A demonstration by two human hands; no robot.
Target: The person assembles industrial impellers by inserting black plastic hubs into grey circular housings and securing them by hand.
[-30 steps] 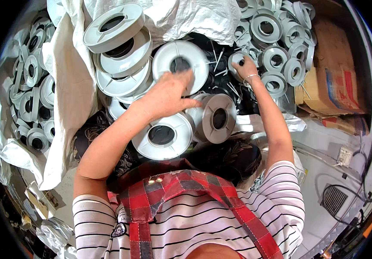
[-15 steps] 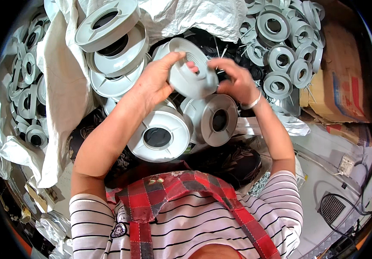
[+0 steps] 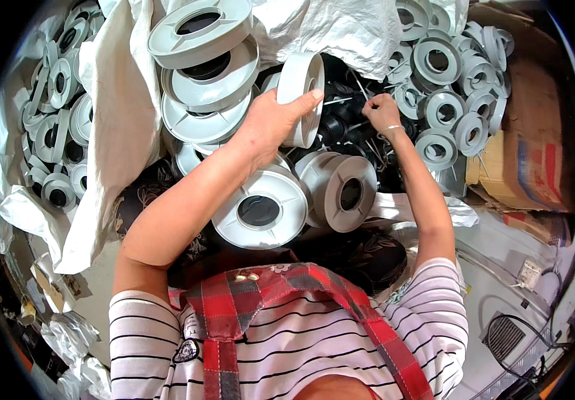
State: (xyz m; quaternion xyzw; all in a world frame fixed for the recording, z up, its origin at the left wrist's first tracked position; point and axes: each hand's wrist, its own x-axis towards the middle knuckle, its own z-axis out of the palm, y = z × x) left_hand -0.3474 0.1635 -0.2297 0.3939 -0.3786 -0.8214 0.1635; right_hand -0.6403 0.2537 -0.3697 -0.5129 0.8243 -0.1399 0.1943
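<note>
Ring (image 3: 294, 83) | light, stiff, I judge; take by rim | left hand (image 3: 269, 127): clasping it | right hand (image 3: 382, 115): fingers bunched, grasp unclear

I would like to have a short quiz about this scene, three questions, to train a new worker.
1. Which one holds the light-grey round plastic-looking ring: the bare left grip or the bare right grip?

2. True or false: the brown flat-sided cardboard is to the right of the right grip.

3. Left of the held ring, the larger light-grey round plastic-looking discs are:
A) hanging on hooks
B) piled on one another
C) wrapped in red cloth

Key: 1. Left grip; 2. True; 3. B
</note>
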